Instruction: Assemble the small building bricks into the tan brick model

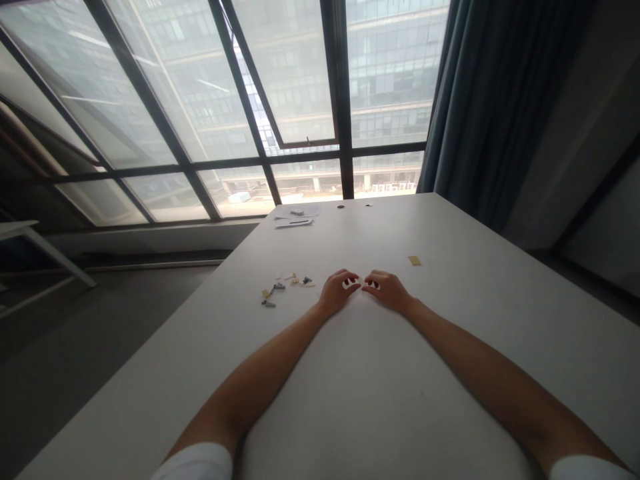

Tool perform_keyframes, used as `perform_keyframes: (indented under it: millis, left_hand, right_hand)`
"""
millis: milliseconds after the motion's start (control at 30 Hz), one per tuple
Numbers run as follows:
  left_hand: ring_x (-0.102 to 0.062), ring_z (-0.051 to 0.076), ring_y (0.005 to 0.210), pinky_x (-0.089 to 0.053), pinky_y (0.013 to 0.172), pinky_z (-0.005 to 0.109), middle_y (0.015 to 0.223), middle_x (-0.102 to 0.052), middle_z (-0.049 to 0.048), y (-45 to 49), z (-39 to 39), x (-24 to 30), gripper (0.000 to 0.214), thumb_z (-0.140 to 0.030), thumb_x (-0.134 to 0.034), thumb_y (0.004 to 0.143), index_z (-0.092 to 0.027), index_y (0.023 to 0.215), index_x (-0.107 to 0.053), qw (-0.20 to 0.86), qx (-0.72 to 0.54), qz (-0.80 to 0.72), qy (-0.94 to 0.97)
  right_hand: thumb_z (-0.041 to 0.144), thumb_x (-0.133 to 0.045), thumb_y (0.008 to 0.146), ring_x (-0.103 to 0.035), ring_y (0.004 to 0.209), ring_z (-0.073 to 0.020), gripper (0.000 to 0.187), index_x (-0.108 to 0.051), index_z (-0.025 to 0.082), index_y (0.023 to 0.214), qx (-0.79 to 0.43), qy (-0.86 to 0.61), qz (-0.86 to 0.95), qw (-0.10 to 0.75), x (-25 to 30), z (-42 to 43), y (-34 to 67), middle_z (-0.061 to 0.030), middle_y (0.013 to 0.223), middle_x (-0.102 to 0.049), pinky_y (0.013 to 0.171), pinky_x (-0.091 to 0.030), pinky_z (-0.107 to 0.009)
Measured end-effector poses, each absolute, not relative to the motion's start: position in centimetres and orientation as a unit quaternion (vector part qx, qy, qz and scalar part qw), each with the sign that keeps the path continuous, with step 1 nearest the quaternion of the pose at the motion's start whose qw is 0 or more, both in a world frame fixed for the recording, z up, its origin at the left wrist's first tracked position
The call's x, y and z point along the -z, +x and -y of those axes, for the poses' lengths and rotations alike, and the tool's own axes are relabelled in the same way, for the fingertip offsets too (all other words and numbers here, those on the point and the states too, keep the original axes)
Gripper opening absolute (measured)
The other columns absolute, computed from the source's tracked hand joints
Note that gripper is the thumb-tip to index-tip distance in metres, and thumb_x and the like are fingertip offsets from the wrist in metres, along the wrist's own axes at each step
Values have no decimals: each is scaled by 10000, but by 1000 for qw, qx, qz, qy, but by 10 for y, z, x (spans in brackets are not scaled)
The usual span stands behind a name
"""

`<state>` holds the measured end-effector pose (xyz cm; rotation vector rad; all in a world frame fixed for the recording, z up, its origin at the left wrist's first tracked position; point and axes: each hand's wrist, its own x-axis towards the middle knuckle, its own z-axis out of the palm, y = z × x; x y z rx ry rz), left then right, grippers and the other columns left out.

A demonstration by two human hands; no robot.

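My left hand [338, 289] and my right hand [386, 288] rest on the white table [380, 400], fingertips nearly meeting. Both are curled in a pinch around something tiny and pale that I cannot make out. Several small loose pieces [285, 287], tan and grey, lie scattered just left of my left hand. A single small tan piece [414, 261] lies beyond and to the right of my right hand.
Papers [296, 217] and two small dark bits [341, 207] lie at the table's far edge by the large window [280, 100]. A dark curtain [490, 113] hangs at the right. Another table's leg [55, 257] shows at the far left over the dark floor.
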<state>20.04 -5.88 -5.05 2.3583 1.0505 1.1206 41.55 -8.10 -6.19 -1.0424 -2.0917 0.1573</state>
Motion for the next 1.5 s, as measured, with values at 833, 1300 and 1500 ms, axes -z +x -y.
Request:
perform_keyframes:
  millis: [833, 1300, 1500]
  left_hand:
    - [-611, 127, 745, -502, 720, 250, 878, -690, 28, 200, 56, 54, 154, -207, -695, 866, -204, 1012, -743, 160, -402, -364, 825]
    - [-607, 118, 753, -502, 708, 235, 908, -691, 35, 199, 55, 55, 204, -164, -618, 902, -201, 1061, -740, 170, -405, -345, 830]
    - [-607, 120, 759, -508, 705, 236, 926, -685, 44, 200, 55, 55, 277, -165, -597, 909, -212, 1147, -732, 174, -410, -338, 829]
  right_hand:
    - [277, -736, 903, -597, 707, -146, 84, -702, 215, 948, -71, -425, 806, 406, 58, 83, 414, -13, 863, -660, 703, -459, -263]
    - [258, -772, 877, -591, 697, -138, 98, -704, 219, 936, -64, -445, 799, 400, 60, 81, 413, -3, 869, -669, 695, -442, -259]
    - [275, -762, 889, -594, 700, -139, 101, -708, 228, 961, -57, -454, 788, 412, 60, 80, 414, -9, 915, -680, 695, -447, -265]
